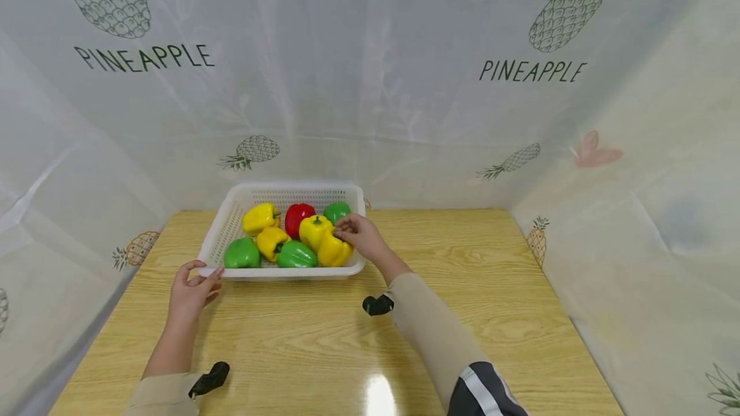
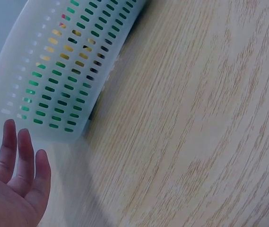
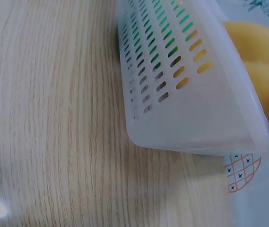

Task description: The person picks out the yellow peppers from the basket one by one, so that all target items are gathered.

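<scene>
A white perforated plastic basket stands on the wooden table with several bell peppers in it. At its near left corner my left hand holds the rim; in the left wrist view, extended fingers show outside the basket wall. My right hand reaches over the right side, its fingertips on a yellow bell pepper in the near right corner. Against that one leans another yellow pepper. A red pepper and a green pepper lie behind. In the right wrist view that hand is mostly cut off.
More yellow peppers and green peppers fill the left and front of the basket. The wooden tabletop extends right and toward me. A pale curtain printed with pineapples hangs behind the table and at both sides.
</scene>
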### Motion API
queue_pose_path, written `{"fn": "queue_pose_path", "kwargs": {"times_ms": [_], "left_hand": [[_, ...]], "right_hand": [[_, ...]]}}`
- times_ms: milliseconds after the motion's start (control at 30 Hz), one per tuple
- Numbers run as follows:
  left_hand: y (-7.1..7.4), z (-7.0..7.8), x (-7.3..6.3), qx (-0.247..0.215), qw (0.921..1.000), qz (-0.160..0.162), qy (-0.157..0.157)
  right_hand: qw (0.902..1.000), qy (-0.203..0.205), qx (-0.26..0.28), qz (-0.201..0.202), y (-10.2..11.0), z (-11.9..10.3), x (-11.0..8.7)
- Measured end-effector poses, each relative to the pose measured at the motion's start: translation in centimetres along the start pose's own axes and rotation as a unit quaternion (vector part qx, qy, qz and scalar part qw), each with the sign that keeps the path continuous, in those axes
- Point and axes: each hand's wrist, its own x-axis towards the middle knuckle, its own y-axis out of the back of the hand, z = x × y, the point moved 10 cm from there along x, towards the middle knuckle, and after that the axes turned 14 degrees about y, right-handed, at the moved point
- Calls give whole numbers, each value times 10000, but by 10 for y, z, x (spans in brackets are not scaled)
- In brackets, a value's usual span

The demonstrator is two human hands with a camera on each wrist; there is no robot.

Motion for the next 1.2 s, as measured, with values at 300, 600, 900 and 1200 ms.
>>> {"fn": "queue_pose_path", "kwargs": {"times_ms": [300,600,900,1200], "left_hand": [[-3,-2,3,100,9999,8,36],[-5,-4,3,116,9999,-41,23],[-1,-2,2,-22,9999,-161,-32],[-1,-1,0,-101,9999,-133,5]], "right_hand": [[9996,-82,121,250,5,3,-4],[9954,-364,302,830,21,2,-12],[9877,-251,914,1240,45,-6,-12],[9857,-275,967,1356,69,-7,-13]]}}
